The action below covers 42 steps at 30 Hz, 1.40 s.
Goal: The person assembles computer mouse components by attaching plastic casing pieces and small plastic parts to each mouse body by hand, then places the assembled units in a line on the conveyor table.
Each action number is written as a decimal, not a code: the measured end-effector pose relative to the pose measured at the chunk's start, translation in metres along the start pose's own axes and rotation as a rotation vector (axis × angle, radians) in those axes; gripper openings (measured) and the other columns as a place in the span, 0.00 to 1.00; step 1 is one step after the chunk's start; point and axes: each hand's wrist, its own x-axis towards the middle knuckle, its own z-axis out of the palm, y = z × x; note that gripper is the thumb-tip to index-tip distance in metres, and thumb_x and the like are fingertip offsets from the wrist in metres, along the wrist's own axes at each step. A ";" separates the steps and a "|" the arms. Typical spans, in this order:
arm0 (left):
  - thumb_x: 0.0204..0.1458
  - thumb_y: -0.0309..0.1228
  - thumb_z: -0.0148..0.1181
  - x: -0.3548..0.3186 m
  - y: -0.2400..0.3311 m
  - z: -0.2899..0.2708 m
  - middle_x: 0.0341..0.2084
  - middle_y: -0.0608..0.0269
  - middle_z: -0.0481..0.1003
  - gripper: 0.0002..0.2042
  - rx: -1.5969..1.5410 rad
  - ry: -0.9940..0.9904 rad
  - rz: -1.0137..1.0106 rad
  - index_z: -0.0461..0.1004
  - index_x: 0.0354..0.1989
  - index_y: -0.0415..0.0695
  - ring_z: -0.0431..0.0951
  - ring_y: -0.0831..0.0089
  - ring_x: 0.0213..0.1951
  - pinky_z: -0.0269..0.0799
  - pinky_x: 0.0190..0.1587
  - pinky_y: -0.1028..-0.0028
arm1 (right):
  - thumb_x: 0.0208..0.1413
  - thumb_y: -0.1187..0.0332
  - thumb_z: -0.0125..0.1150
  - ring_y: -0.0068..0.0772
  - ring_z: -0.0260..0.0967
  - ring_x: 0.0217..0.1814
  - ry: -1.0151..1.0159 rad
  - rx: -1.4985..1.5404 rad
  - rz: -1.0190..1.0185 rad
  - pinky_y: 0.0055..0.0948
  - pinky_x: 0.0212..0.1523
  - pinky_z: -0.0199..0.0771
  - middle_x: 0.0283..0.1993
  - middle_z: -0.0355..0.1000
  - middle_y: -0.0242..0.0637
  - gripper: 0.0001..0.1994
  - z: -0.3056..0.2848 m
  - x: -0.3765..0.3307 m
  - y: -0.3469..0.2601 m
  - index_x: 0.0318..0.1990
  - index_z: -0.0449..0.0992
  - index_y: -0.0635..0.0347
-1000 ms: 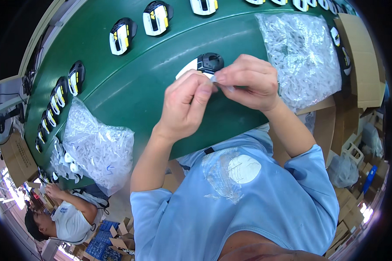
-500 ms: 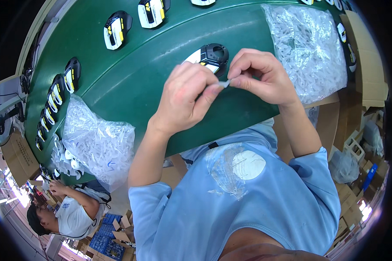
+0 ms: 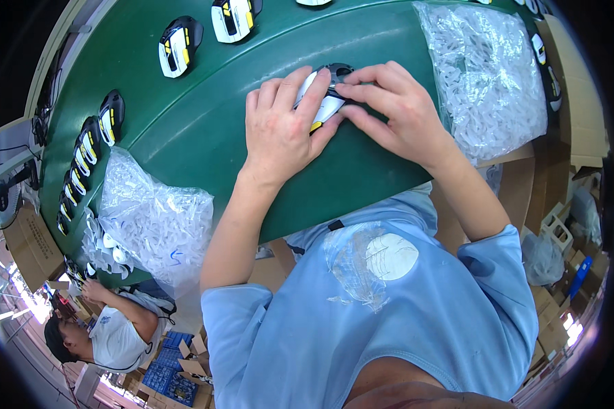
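We are pressing our fingertips [image 3: 340,87] together on a black-and-white computer mouse [image 3: 324,102], left hand [image 3: 283,123] and right hand [image 3: 396,109] clasping it on the green conveyor belt [image 3: 184,136], between two bags of white parts [image 3: 153,218].

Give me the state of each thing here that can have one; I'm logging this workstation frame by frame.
Computer mouse: lying on the green belt, pressed under both hands.
Left hand: fingers flat over the mouse.
Right hand: fingers pinching at the mouse's top.
Other mice: untouched, spaced along the belt.
Right plastic bag: full of small white parts.
Left plastic bag: full, at the belt's edge.
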 end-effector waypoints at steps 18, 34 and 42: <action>0.54 0.36 0.75 0.009 -0.007 0.002 0.56 0.46 0.79 0.27 -0.014 0.010 0.099 0.78 0.61 0.38 0.79 0.47 0.52 0.75 0.56 0.55 | 0.62 0.53 0.70 0.50 0.84 0.39 -0.462 -0.143 -0.013 0.46 0.36 0.85 0.66 0.77 0.47 0.24 -0.032 -0.030 0.004 0.62 0.74 0.48; 0.53 0.59 0.72 0.028 -0.156 -0.062 0.48 0.40 0.81 0.36 0.425 0.290 -0.362 0.80 0.57 0.37 0.81 0.42 0.52 0.74 0.57 0.48 | 0.62 0.63 0.69 0.46 0.73 0.31 -0.263 -0.408 0.426 0.43 0.36 0.72 0.31 0.76 0.45 0.11 -0.165 -0.049 0.148 0.40 0.81 0.62; 0.46 0.68 0.71 0.074 -0.122 -0.026 0.48 0.48 0.78 0.41 0.512 0.328 -0.306 0.81 0.56 0.44 0.75 0.47 0.53 0.67 0.55 0.48 | 0.66 0.72 0.66 0.22 0.58 0.32 -0.152 -0.193 0.511 0.28 0.33 0.59 0.30 0.63 0.29 0.06 -0.180 -0.072 0.151 0.40 0.75 0.65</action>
